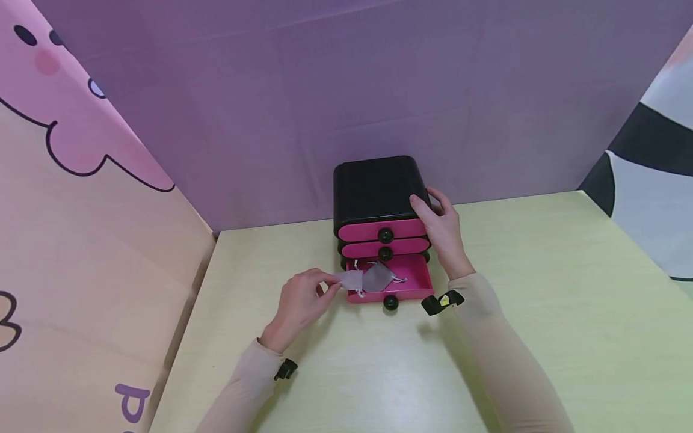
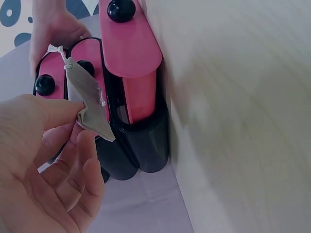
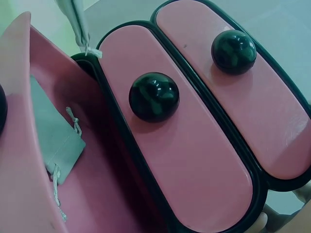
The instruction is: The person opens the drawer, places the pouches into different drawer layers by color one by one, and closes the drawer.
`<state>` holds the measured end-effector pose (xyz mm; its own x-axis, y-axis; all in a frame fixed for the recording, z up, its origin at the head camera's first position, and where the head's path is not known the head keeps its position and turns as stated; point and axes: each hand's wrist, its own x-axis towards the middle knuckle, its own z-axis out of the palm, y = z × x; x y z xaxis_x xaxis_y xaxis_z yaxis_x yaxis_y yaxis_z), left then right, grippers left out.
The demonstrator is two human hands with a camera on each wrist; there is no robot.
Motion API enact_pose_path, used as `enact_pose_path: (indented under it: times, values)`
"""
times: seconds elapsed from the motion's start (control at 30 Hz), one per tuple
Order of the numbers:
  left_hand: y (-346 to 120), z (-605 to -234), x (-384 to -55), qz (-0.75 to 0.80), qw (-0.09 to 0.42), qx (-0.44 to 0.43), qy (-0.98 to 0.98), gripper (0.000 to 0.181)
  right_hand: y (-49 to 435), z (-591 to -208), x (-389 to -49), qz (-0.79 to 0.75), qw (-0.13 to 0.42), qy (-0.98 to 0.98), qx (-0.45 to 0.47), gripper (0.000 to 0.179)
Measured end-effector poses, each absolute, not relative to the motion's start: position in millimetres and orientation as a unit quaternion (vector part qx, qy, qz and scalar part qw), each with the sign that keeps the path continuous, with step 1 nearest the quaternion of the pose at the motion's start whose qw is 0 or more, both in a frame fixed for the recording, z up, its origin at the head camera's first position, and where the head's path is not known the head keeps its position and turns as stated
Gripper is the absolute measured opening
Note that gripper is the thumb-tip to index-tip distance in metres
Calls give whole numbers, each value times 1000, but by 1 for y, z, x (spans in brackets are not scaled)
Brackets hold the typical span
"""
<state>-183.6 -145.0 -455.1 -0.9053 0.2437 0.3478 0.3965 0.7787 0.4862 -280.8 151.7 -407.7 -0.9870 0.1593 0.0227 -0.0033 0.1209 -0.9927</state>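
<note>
A small grey drawstring pouch is pinched between the thumb and fingers of my left hand, over the left side of the pulled-out bottom drawer. Inside that pink drawer lies a second grey drawstring pouch, its white cords spread out. The drawer belongs to a black cabinet with pink fronts and round black knobs. My right hand holds the cabinet's right side, thumb on the top edge and fingers along the side. The two upper drawers are closed.
The cabinet stands on a pale wooden table, near its back edge. Behind it rises a purple cloth wall. A panel with cartoon prints borders the left side. Black straps sit on both wrists.
</note>
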Motion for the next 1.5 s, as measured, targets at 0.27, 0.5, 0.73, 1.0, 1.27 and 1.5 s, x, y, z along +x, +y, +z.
enact_pose_path:
  times: [0.27,0.5,0.73,1.0,1.27,1.5]
  values:
    - [-138,-456,-187,-281,129,-183,-933,12,153,-406,-281,657,61,-750,-53,75]
    - [-131,-456,-192,-277,124,-193,-933,12,155,-407,-282,657,69,-749,-50,74]
    - [-124,-462,-196,-284,113,-188,-933,11,154,-410,-282,660,70,-746,-51,74]
    - [-117,-463,-208,-278,90,-181,-939,12,153,-412,-284,675,77,-732,-54,75]
    - [-118,-465,-218,-278,84,-170,-942,11,147,-416,-289,686,82,-720,-56,73]
    - [-121,-462,-224,-275,86,-170,-942,14,138,-415,-297,692,87,-715,-54,76]
